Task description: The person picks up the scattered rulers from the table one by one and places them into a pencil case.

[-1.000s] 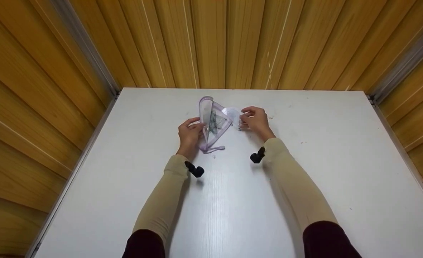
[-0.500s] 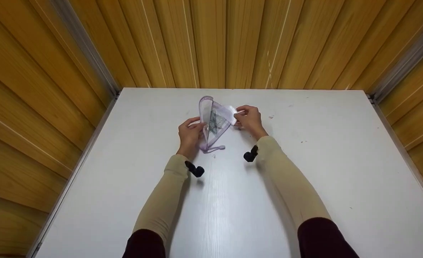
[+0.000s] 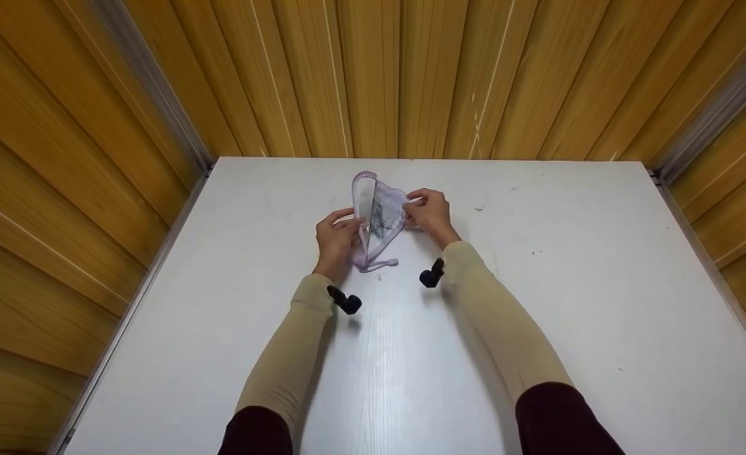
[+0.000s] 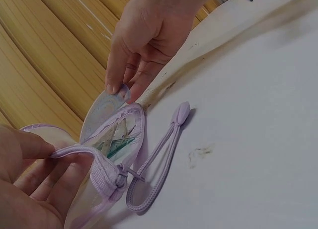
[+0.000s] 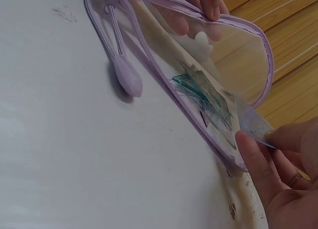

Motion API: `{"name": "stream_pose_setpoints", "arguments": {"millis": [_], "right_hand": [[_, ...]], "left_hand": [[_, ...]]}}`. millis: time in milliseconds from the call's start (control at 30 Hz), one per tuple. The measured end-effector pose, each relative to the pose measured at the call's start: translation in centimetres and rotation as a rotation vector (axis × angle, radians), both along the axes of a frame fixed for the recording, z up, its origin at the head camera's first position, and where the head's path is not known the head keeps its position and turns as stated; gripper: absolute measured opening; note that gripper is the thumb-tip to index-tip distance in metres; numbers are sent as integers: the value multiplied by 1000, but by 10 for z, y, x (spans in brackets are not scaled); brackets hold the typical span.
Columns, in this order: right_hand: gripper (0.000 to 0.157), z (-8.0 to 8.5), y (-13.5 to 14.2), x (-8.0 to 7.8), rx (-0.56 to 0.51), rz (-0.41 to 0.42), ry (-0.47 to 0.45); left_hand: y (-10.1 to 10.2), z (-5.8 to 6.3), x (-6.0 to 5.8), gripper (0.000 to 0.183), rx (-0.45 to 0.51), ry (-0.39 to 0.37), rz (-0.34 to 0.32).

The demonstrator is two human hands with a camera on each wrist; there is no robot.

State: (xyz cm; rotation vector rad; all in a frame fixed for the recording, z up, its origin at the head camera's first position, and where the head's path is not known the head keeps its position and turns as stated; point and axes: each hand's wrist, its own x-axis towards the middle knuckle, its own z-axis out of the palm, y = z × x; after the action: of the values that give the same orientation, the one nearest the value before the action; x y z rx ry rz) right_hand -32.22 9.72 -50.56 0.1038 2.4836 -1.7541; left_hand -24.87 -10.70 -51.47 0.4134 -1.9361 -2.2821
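Note:
A see-through pouch with lilac zip edging (image 3: 365, 178) lies unzipped near the back of the table. My left hand (image 3: 335, 243) pinches the edge of its mouth between thumb and fingers, keeping it spread. Thumb and fingers of my right hand (image 3: 431, 215) pinch a clear, rounded protractor (image 4: 99, 112), which reaches partly into the opening at the pouch's far right. Inside show clear set squares (image 5: 218, 107) and a green piece (image 5: 191, 87), overlapping one another. A lilac cord pull (image 5: 128, 77) hangs from the zip onto the table.
The white table (image 3: 373, 366) bears small dark marks. Wood-patterned panels (image 3: 373, 76) rise behind it and on both sides. A black wrist camera (image 3: 347, 302) sticks out from each sleeve, over the tabletop.
My right hand has moved left with the protractor, from beside the pouch into its opening. The left hand and the pouch have stayed in place.

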Motion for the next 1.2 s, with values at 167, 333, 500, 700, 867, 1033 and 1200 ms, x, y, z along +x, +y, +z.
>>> {"name": "stream_pose_setpoints", "arguments": {"millis": [167,333,500,700,867,1033,1200], "right_hand": [[23,-3,-5,0,-10,0,25],[27,-4,-10,0,-46,4,9],[29,-5,-14,0,-56,-8,-35],[27,-7,-19,0,-65,-11,-46],[28,-7,-23,1,-69,-8,-42],[25,-8,-26,3,-84,-8,-16],[27,-12,-29,4,-134,-10,-1]], "left_hand": [[0,-1,-1,33,7,13,-4],[0,-1,-1,35,-7,9,-5],[0,-2,-1,37,-2,3,-4],[0,-3,-2,39,13,10,-5],[1,-2,-2,37,-3,15,-5],[1,-2,-2,37,-28,17,-3],[2,-2,-2,33,-30,3,0]]}}
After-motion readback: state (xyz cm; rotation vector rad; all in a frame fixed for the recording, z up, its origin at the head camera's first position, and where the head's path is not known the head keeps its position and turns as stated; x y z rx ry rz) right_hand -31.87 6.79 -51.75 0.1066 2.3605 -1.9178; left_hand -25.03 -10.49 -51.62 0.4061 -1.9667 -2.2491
